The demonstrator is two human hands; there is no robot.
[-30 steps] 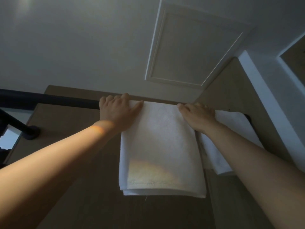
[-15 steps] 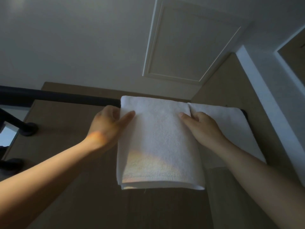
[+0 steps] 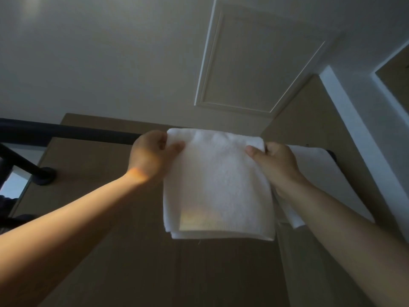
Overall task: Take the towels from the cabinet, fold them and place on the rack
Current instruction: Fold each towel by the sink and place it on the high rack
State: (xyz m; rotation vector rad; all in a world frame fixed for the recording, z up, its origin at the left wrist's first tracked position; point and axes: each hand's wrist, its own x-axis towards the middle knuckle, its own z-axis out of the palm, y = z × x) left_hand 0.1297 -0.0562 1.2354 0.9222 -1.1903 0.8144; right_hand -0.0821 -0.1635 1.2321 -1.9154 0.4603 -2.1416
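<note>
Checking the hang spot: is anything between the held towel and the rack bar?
Nothing visible. The left hand and right hand pinch the folded towel by its top corners at the rack bar; a second towel hangs beside it, to the right.

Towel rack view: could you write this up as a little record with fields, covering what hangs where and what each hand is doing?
Rack: dark rack bar, running across from the left
Front towel: white front towel, folded, hanging from bar height
Second towel: second towel, white, on the bar to the right, partly behind the right arm
Left hand: left hand pinches the front towel's top left corner
Right hand: right hand pinches its top right corner
Above: white framed panel
</note>
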